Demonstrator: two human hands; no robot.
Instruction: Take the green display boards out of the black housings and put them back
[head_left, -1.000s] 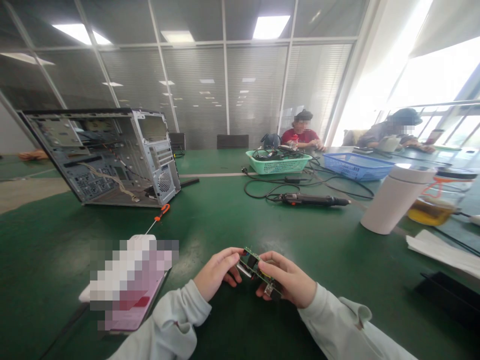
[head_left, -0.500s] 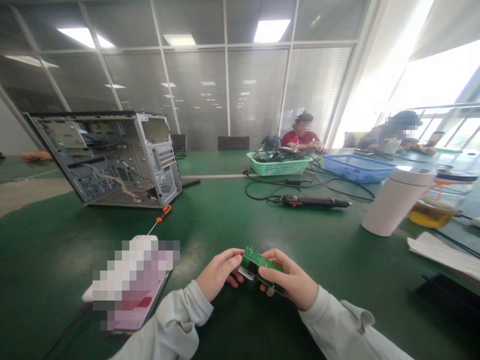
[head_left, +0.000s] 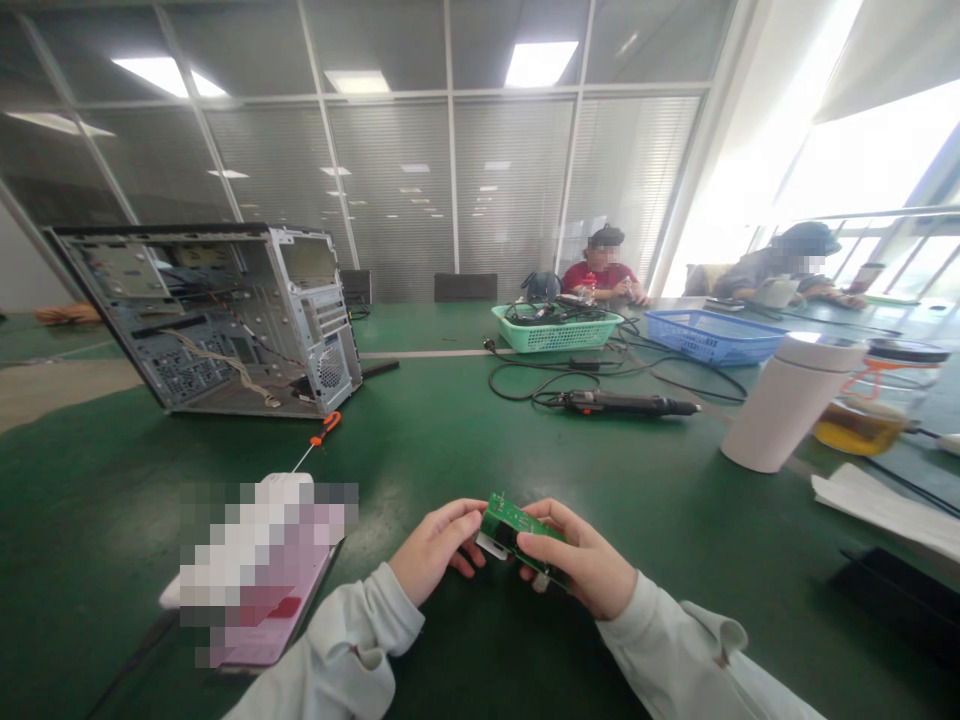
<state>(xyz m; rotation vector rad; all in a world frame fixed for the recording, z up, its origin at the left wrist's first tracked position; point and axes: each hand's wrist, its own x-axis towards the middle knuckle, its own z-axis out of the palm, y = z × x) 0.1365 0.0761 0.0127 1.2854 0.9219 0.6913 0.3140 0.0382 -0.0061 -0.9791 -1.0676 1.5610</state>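
Note:
A small green circuit board (head_left: 512, 522) is held between both my hands just above the green table (head_left: 420, 440), near its front edge. My left hand (head_left: 433, 548) pinches the board's left end with curled fingers. My right hand (head_left: 581, 560) wraps round its right end, thumb lying over the top face. A metal bracket shows under the board. Both sleeves are pale grey.
An open computer case (head_left: 217, 320) lies at the back left, an orange-handled screwdriver (head_left: 321, 434) before it. A pixelated pink object (head_left: 259, 570) sits left of my hands. An electric screwdriver (head_left: 626, 403), green basket (head_left: 556, 326), blue basket (head_left: 712, 335), white cup (head_left: 787, 400) and two seated people lie beyond.
The board has been turned in my hands, so its plain green face shows now instead of the component side. Both hands stay in place.

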